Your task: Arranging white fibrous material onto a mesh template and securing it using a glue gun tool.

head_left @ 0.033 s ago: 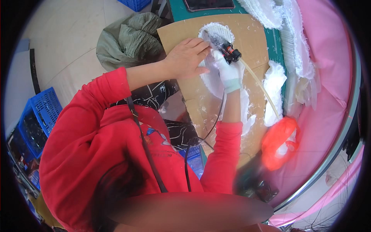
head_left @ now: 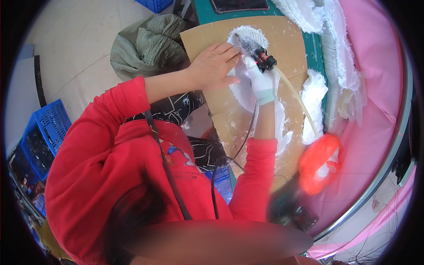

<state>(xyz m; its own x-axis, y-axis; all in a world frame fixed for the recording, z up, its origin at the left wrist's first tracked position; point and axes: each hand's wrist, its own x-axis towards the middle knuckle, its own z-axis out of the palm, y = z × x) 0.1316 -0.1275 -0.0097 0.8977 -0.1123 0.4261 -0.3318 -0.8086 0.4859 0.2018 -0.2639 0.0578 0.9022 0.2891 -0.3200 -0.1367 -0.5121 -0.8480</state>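
Here the left hand (head_left: pixel 214 66), bare, lies flat with fingers spread, pressing the white feathery piece (head_left: pixel 247 66) onto the cardboard sheet (head_left: pixel 287 48). The gloved right hand (head_left: pixel 261 79) is closed round a black-and-red handheld tool (head_left: pixel 260 55) whose tip touches that piece. A pale hose (head_left: pixel 300 104) trails from the tool past white fluff (head_left: pixel 314 101) toward an orange bag (head_left: pixel 320 163).

A single head-worn fisheye view looked steeply down from above the person, close enough that the red sleeves (head_left: pixel 110 145) filled the lower half, from seven to five o'clock. It faced forward toward the table (head_left: pixel 282 48) at twelve to one o'clock, where the left hand (head_left: pixel 214 66) and the gloved right hand (head_left: pixel 261 79) sat near the upper centre. The floor (head_left: pixel 75 48) curved away at ten o'clock, and straight edges bent toward the dark round rim. No second view shared the scene.
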